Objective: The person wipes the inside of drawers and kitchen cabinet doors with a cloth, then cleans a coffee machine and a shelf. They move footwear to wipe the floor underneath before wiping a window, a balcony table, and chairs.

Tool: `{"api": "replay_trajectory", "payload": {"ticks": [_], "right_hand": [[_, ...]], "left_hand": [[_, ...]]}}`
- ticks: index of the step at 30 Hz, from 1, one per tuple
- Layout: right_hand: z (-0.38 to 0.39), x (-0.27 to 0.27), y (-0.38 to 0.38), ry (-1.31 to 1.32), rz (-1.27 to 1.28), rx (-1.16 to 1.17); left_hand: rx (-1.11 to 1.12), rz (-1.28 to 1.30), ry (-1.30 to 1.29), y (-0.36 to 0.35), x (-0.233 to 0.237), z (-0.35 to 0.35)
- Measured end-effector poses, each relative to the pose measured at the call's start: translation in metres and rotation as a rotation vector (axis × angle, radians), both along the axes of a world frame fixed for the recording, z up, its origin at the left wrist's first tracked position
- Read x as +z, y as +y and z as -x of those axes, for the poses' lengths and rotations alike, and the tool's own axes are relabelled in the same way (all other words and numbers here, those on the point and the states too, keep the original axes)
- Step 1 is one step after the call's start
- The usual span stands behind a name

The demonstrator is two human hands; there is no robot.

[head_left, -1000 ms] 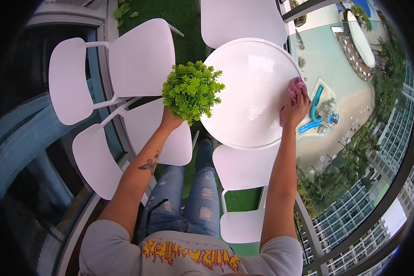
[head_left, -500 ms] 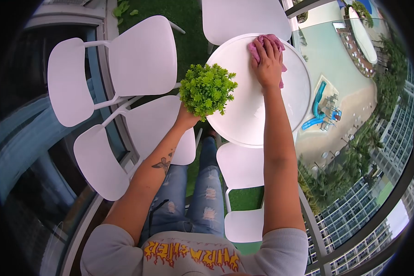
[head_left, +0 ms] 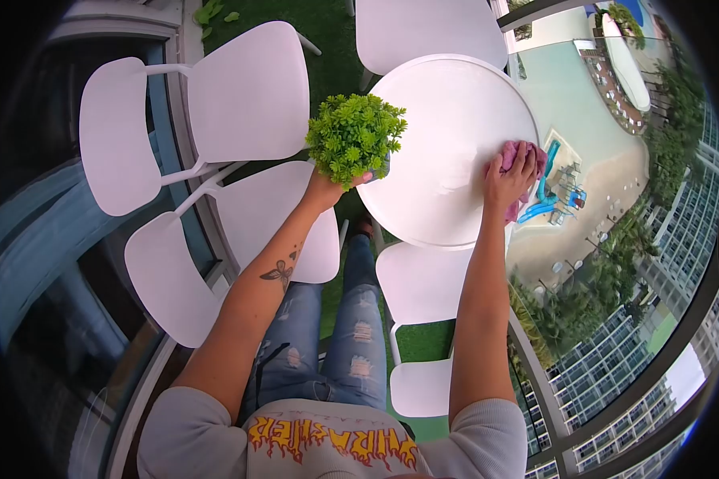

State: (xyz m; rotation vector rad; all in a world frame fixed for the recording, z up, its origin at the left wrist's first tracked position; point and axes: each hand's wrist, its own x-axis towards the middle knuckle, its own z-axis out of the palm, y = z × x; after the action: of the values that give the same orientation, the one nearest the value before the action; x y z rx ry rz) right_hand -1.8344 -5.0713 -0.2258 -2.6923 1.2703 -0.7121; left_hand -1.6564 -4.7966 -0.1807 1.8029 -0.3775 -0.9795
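A bushy green potted plant [head_left: 355, 137] is in my left hand [head_left: 331, 190], whose fingers wrap round its mostly hidden pot near the left rim of the table. Leaves cover most of that grip. The round white table [head_left: 443, 136] has a raised rim. At its right edge, my right hand [head_left: 510, 180] presses on a crumpled pink cloth [head_left: 527, 161], which bunches out past the fingers and reaches over the rim.
White chairs [head_left: 252, 100] stand to the left, with another chair [head_left: 431, 28] beyond the table and one [head_left: 423, 283] on its near side. Green artificial turf [head_left: 425, 342] covers the floor. A glass railing [head_left: 547, 391] runs along the right, above a pool area far below.
My right hand has moved the pink cloth from the far side of the table to its right edge, nearer me. The plant has tilted slightly, showing some of its pot.
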Motion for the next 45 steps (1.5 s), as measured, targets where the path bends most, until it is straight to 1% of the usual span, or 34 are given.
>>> {"api": "replay_trajectory", "payload": {"ticks": [1,3,5,6,7,9,11,13,15,17,18,19,20,22,23,24,25,27,29,32,33,34,36,37,38,39,41,43,45], "right_hand": [[-0.022,-0.001,-0.003,-0.073,-0.026,-0.012],[-0.075,0.002,0.005,-0.161,-0.128,0.182],[-0.114,0.008,0.034,-0.190,-0.254,0.340],[-0.122,0.009,0.055,-0.181,-0.275,0.403],[-0.125,0.009,0.075,-0.168,-0.294,0.466],[-0.106,0.008,0.112,-0.111,-0.338,0.495],[-0.065,0.016,0.138,0.001,-0.413,0.550],[-0.009,0.019,0.142,0.155,-0.429,0.611],[0.033,0.022,0.115,0.250,-0.322,0.536],[0.058,0.021,0.074,0.257,-0.203,0.343],[0.065,0.020,0.053,0.206,-0.178,0.253],[0.063,0.019,0.040,0.155,-0.151,0.165],[0.060,0.015,0.039,0.157,-0.150,0.169],[0.045,0.014,0.046,0.103,-0.112,0.088],[0.033,0.010,0.061,0.089,-0.140,0.129],[0.019,0.010,0.079,0.053,-0.200,0.217],[0.001,0.010,0.095,0.073,-0.249,0.316],[-0.043,0.013,0.117,0.014,-0.340,0.491],[-0.085,0.009,0.111,0.001,-0.311,0.599],[-0.133,0.000,0.069,-0.071,-0.205,0.586],[-0.139,0.002,0.050,-0.057,-0.137,0.544],[-0.138,0.004,0.032,-0.011,-0.071,0.454],[-0.115,0.000,-0.003,0.046,0.015,0.313],[-0.098,0.009,-0.013,0.182,0.033,0.217],[-0.078,0.012,-0.021,0.234,0.033,0.171],[-0.056,0.022,-0.025,0.249,-0.011,0.183],[-0.011,0.032,-0.024,0.219,-0.004,0.301],[0.026,0.035,-0.006,0.242,-0.050,0.243],[0.054,0.026,0.022,0.173,-0.026,0.149]], "left_hand": [[-0.027,0.000,0.009,0.000,-0.001,-0.002],[-0.011,0.019,0.031,0.002,-0.004,-0.004],[0.101,0.093,0.152,0.006,-0.014,-0.005],[0.176,0.188,0.218,0.007,-0.020,-0.004],[0.169,0.190,0.223,0.006,-0.019,-0.003],[0.286,0.288,0.301,0.001,-0.015,-0.004],[0.293,0.312,0.309,0.000,-0.014,-0.004],[0.318,0.286,0.334,0.000,-0.016,-0.004],[0.293,0.259,0.327,-0.001,-0.012,-0.005],[0.267,0.227,0.321,0.001,-0.013,-0.002],[0.259,0.218,0.311,0.002,-0.017,-0.002],[0.251,0.210,0.302,0.003,-0.019,-0.002],[0.255,0.211,0.303,0.003,-0.020,-0.001],[0.248,0.223,0.331,0.003,-0.017,-0.003],[0.252,0.225,0.333,0.003,-0.016,-0.003],[0.226,0.219,0.302,0.003,-0.014,-0.005],[0.199,0.209,0.270,0.003,-0.013,-0.006],[0.206,0.228,0.269,0.003,-0.015,-0.005],[0.204,0.242,0.268,0.002,-0.014,-0.004],[0.206,0.221,0.227,0.003,-0.011,-0.002],[0.214,0.204,0.277,0.004,-0.012,-0.002],[0.222,0.191,0.326,0.003,-0.012,-0.004],[0.204,0.182,0.331,0.005,-0.015,-0.005],[0.194,0.176,0.331,0.005,-0.015,-0.005],[0.192,0.180,0.335,0.003,-0.014,-0.005],[0.202,0.192,0.337,0.002,-0.012,-0.004],[0.217,0.210,0.339,0.001,-0.012,-0.004],[0.208,0.213,0.256,0.001,-0.015,-0.003],[0.198,0.212,0.276,0.000,-0.014,-0.004]]}}
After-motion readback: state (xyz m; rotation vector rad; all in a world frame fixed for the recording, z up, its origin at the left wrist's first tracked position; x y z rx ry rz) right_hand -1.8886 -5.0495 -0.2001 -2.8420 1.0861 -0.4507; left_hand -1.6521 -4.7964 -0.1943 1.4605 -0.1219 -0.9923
